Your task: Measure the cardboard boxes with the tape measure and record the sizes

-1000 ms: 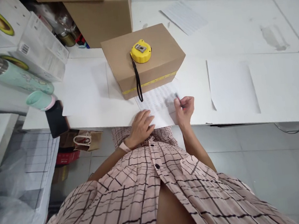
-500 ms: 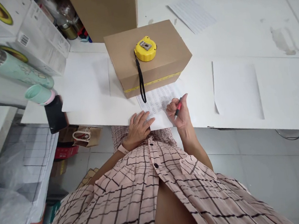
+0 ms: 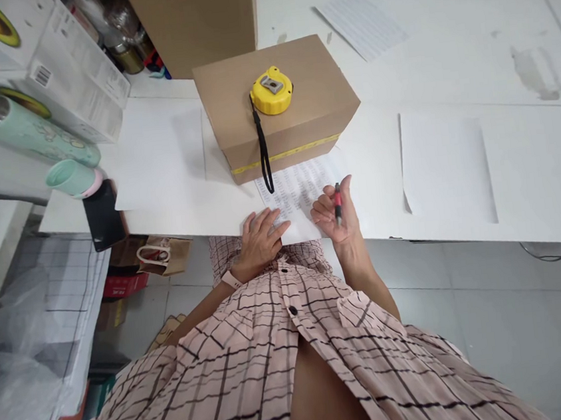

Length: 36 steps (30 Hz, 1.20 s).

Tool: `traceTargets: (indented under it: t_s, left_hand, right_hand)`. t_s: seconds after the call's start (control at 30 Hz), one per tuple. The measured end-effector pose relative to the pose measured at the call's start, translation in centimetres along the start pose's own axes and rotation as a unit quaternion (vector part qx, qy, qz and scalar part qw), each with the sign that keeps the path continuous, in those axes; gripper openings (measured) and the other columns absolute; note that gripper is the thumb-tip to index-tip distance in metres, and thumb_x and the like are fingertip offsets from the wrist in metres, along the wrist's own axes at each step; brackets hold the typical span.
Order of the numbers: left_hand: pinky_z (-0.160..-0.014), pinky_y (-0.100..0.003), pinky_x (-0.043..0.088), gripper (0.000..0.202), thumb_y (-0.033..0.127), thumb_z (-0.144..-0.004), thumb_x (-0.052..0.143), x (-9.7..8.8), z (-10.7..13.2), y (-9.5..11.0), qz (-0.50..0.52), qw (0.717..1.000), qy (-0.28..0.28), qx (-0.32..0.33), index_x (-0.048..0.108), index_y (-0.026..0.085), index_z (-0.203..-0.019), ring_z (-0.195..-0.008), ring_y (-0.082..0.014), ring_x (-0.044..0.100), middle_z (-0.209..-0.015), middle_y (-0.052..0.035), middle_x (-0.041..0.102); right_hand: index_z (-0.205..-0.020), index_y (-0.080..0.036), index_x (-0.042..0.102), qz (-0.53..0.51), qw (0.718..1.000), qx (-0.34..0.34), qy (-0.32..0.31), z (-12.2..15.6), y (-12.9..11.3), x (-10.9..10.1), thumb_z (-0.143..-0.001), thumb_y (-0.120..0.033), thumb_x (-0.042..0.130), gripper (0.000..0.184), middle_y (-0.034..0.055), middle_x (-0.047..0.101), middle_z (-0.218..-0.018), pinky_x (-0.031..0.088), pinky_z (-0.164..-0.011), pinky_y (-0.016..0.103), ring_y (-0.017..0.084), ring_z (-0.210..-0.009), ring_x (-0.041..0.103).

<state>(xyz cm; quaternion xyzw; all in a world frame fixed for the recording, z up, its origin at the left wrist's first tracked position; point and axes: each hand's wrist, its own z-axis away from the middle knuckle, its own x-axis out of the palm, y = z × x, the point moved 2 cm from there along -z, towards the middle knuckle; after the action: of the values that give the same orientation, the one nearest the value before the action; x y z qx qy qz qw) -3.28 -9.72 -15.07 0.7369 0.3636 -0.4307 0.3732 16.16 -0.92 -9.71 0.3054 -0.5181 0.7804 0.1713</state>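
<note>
My left hand (image 3: pixel 262 237) lies flat with its fingers spread, over the near left edge of a printed sheet (image 3: pixel 303 191). A red and black pen (image 3: pixel 338 205) is held in my right hand (image 3: pixel 336 214), whose fingers are curled and whose thumb sticks out; the hand rests palm-up at the sheet's right side. Just beyond the sheet stands a closed cardboard box (image 3: pixel 301 117), covering its far part. A yellow tape measure (image 3: pixel 271 92) sits on the box top, its black wrist strap (image 3: pixel 263 151) hanging over the front. A yellow strip (image 3: pixel 287 152) runs along the box's front face.
Blank paper lies at left (image 3: pixel 159 152) and right (image 3: pixel 446 166); another printed sheet (image 3: pixel 362 24) lies at the back. A black phone (image 3: pixel 104 215), a mint cup (image 3: pixel 73 178) and a mint bottle (image 3: pixel 31 129) stand at left. A larger carton (image 3: pixel 201 24) is behind.
The pen has turned in my right hand, from a slant to nearly upright in the picture. My left hand, the box and the tape measure have stayed in place.
</note>
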Motion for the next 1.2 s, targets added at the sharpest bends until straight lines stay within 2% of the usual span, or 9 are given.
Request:
traceTargets:
  t_s: [0.1,0.23,0.33,0.43,0.6,0.73,0.9,1.03,1.2]
  left_hand:
    - [-0.120,-0.055,0.031,0.038,0.020,-0.098,0.052,0.0,0.0,0.0,0.006,1.000,-0.008,-0.002,0.066,0.027,-0.133,-0.144,-0.0296,0.047,-0.151,-0.0085,0.057]
    - [-0.120,-0.055,0.031,0.039,0.020,-0.098,0.052,-0.1,-0.1,0.0,0.004,1.000,-0.004,0.004,0.065,0.027,-0.134,-0.143,-0.0300,0.048,-0.151,-0.0090,0.057]
    - [-0.120,-0.054,0.031,0.042,0.019,-0.097,0.053,-0.1,-0.1,0.1,-0.007,1.000,-0.006,0.005,0.064,0.028,-0.136,-0.143,-0.0297,0.048,-0.151,-0.0082,0.057]
    - [-0.120,-0.053,0.030,0.046,0.018,-0.096,0.054,-0.1,-0.1,0.1,-0.016,1.000,-0.007,0.006,0.062,0.030,-0.140,-0.142,-0.0292,0.049,-0.151,-0.0073,0.058]
    - [-0.119,-0.053,0.031,0.045,0.017,-0.097,0.051,-0.1,-0.1,0.3,-0.021,1.000,0.002,0.005,0.063,0.030,-0.139,-0.142,-0.0293,0.049,-0.150,-0.0081,0.059]
    - [-0.120,-0.054,0.031,0.045,0.017,-0.098,0.051,-0.2,-0.1,0.3,-0.016,1.000,-0.006,0.000,0.064,0.030,-0.139,-0.142,-0.0294,0.049,-0.150,-0.0080,0.058]
    - [-0.120,-0.054,0.031,0.046,0.015,-0.097,0.051,-0.1,-0.1,0.3,-0.009,1.000,0.001,-0.001,0.064,0.030,-0.139,-0.142,-0.0292,0.049,-0.150,-0.0078,0.059]
    - [-0.119,-0.054,0.033,0.046,0.014,-0.097,0.051,-0.2,-0.2,0.3,-0.013,1.000,0.026,0.009,0.064,0.029,-0.138,-0.140,-0.0297,0.051,-0.148,-0.0090,0.060]
    - [-0.121,-0.054,0.031,0.046,0.015,-0.097,0.049,0.0,-0.1,0.4,0.002,1.000,0.002,-0.010,0.064,0.030,-0.139,-0.142,-0.0287,0.049,-0.150,-0.0077,0.058]
  right_hand:
    - [-0.067,-0.026,0.050,0.049,0.997,-0.058,0.016,0.3,-0.5,0.4,-0.075,-0.079,0.069,0.056,-0.0065,0.033,-0.053,0.035,-0.047,0.028,0.011,-0.049,0.032]
    - [-0.069,-0.026,0.043,0.131,0.987,-0.093,0.011,0.5,-0.1,0.5,-0.079,-0.064,0.075,0.051,-0.0063,0.034,-0.057,0.034,-0.050,0.029,0.012,-0.052,0.033]
    - [-0.082,-0.026,0.054,0.237,0.964,-0.119,0.026,0.3,1.2,-0.1,-0.086,-0.059,0.071,0.037,-0.0048,0.049,-0.062,0.040,-0.058,0.030,0.013,-0.058,0.045]
    - [-0.092,-0.024,0.063,0.348,0.926,-0.145,0.015,0.2,2.6,-0.5,-0.084,-0.054,0.074,0.033,-0.0006,0.063,-0.077,0.045,-0.069,0.032,0.015,-0.073,0.057]
    - [-0.080,-0.024,0.053,0.399,0.899,-0.178,0.030,0.1,3.2,-0.9,-0.085,-0.047,0.075,0.032,-0.0047,0.050,-0.070,0.036,-0.059,0.028,0.012,-0.062,0.043]
    - [-0.088,-0.024,0.054,0.421,0.891,-0.172,0.003,0.1,3.1,-0.8,-0.092,-0.047,0.066,0.026,-0.0034,0.052,-0.073,0.035,-0.060,0.029,0.013,-0.063,0.045]
    - [-0.069,-0.024,0.044,0.462,0.866,-0.188,0.027,0.0,3.4,-0.6,-0.090,-0.045,0.067,0.038,-0.0055,0.039,-0.062,0.031,-0.058,0.030,0.012,-0.058,0.037]
    - [-0.067,-0.024,0.042,0.479,0.857,-0.188,0.023,-0.1,3.7,-0.7,-0.088,-0.042,0.067,0.037,-0.0056,0.039,-0.061,0.031,-0.058,0.030,0.012,-0.058,0.037]
    - [-0.067,-0.024,0.043,0.498,0.846,-0.187,0.030,-0.4,4.0,-0.9,-0.088,-0.039,0.066,0.034,-0.0053,0.041,-0.061,0.032,-0.058,0.030,0.012,-0.057,0.038]
